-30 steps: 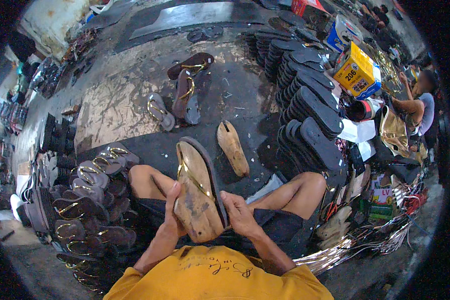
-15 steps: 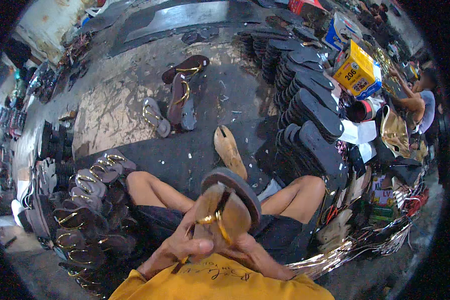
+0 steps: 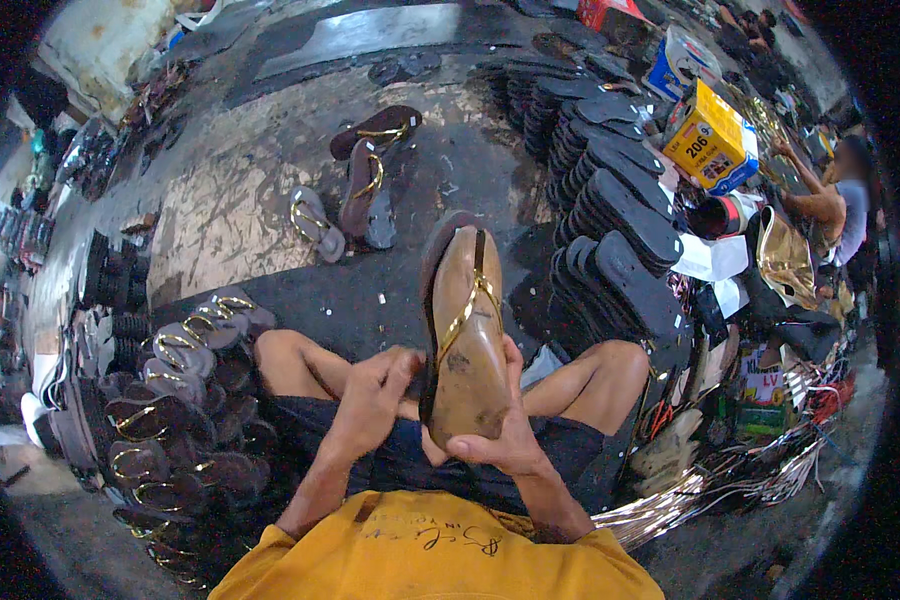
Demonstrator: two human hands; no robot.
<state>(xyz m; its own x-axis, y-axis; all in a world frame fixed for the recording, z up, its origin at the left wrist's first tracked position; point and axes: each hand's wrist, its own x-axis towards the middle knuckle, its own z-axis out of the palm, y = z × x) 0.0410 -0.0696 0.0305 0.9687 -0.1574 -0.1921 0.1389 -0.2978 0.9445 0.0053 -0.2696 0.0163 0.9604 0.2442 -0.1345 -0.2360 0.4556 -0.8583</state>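
A tan foot-shaped last (image 3: 478, 370) stands out in front of me, toe pointing away. A dark flip-flop sole (image 3: 442, 250) lies against its far side, showing along the left edge. A gold strap (image 3: 467, 312) runs across the last from the toe slot. My right hand (image 3: 500, 437) grips the last at its heel, thumb on top. Close by the sole's left edge, my left hand (image 3: 373, 403) is closed with curled fingers and thumb pressed in. Whatever it may pinch is hidden.
Several finished flip-flops with gold straps (image 3: 190, 350) are heaped at left. Stacks of dark soles (image 3: 620, 280) rise at right. Loose sandals (image 3: 360, 190) lie ahead on the floor. A yellow box (image 3: 710, 138) and gold strips (image 3: 670, 505) are at right; another person (image 3: 830, 205) sits beyond.
The last with its sandal has swung away from my chest, toe now forward. My left hand has come off it toward the left. The other last on the floor is now out of sight.
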